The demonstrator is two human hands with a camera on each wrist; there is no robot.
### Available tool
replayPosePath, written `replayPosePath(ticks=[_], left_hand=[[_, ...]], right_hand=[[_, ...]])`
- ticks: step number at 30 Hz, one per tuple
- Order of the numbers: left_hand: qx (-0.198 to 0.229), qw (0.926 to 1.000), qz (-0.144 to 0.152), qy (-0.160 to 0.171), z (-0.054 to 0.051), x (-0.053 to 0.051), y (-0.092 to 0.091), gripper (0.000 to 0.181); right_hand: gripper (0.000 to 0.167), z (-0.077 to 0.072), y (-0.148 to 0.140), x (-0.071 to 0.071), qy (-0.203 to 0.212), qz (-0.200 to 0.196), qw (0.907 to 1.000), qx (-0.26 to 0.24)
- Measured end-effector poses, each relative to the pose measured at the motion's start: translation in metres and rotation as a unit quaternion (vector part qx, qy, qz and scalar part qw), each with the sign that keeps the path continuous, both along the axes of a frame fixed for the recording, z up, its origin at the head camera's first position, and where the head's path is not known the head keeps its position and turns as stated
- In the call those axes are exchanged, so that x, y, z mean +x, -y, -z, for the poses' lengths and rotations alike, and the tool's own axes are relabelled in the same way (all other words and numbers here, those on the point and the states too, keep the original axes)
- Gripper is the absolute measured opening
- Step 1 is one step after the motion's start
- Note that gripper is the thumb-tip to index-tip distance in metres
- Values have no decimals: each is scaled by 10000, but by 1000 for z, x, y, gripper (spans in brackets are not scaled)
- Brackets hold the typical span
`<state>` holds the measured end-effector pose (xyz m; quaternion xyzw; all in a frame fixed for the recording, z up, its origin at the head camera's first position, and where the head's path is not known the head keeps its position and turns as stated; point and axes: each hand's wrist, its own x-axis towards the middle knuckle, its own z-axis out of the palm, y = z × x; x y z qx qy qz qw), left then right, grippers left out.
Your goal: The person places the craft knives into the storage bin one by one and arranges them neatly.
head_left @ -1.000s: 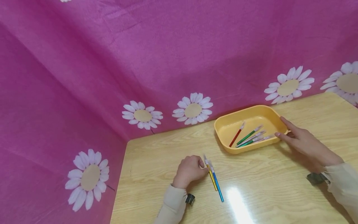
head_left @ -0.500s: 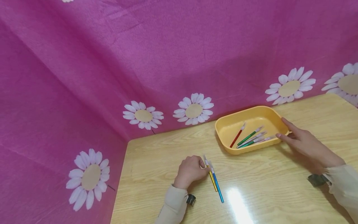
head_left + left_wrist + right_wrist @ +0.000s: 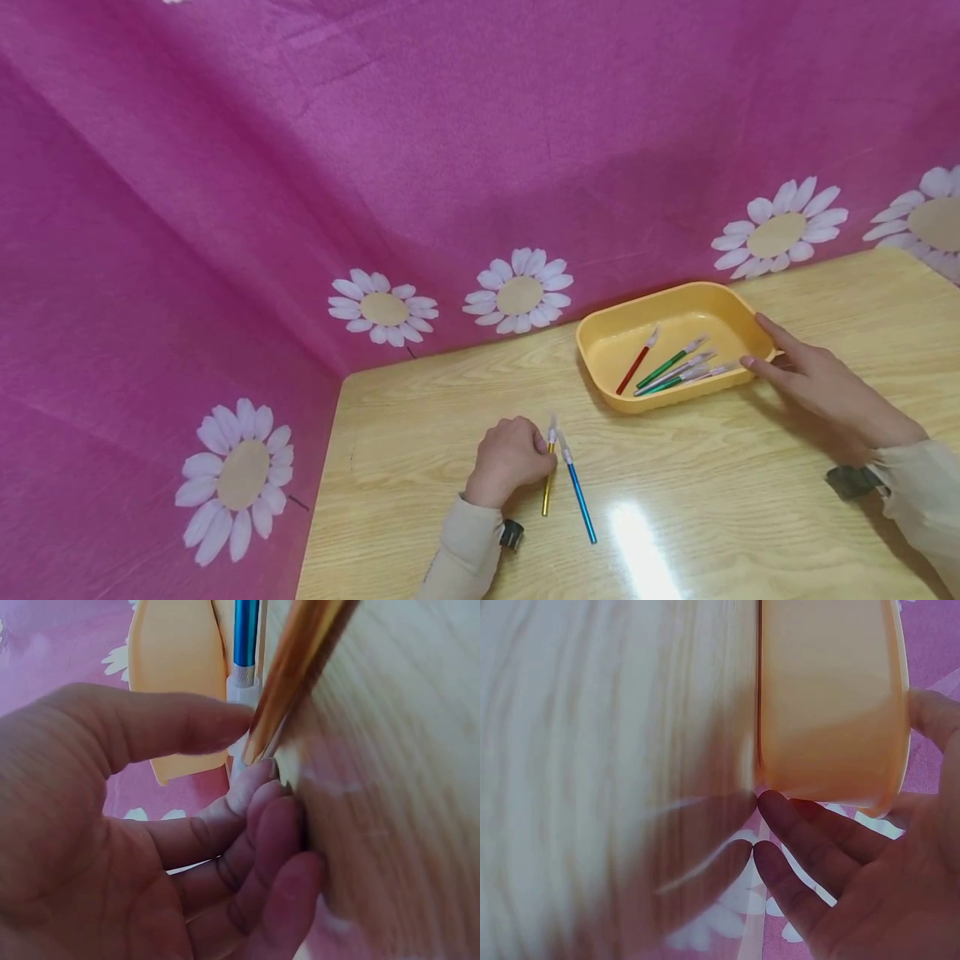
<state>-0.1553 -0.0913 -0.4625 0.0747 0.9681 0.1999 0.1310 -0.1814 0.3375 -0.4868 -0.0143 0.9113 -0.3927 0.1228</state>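
In the head view my left hand point(image 3: 512, 461) pinches a gold-handled craft knife point(image 3: 547, 497) between thumb and fingers, low over the table. Its translucent cap points away from me. Close on its right lies a blue craft knife point(image 3: 582, 503), also capped, with a knurled collar seen in the left wrist view. My right hand point(image 3: 828, 392) rests against the right end of a yellow plastic tray point(image 3: 600, 354), its fingers fairly straight along the outside in the right wrist view. Inside the tray lie a red craft knife point(image 3: 633, 369), a green craft knife point(image 3: 662, 368) and several others.
The wooden table point(image 3: 420, 417) ends at a magenta cloth point(image 3: 450, 150) with white daisies, which hangs behind it and along the left. The tray stands close to the back cloth. A bright glare spot point(image 3: 637, 546) shows on the tabletop near the front.
The gold craft knife has swung left at its near end, away from the blue one, and they now lie apart. My right hand and the tray have stayed in place.
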Motion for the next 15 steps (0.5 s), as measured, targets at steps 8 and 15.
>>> replayPosePath(ticks=[8, 15], left_hand=[[-16, 9997, -122, 205, -2, 0, 3, 27], [-73, 9995, -222, -235, 0, -2, 9, 27]], right_hand=[[92, 2, -1, -1, -201, -89, 9996, 159], [89, 3, -2, -1, -529, -156, 9976, 410]])
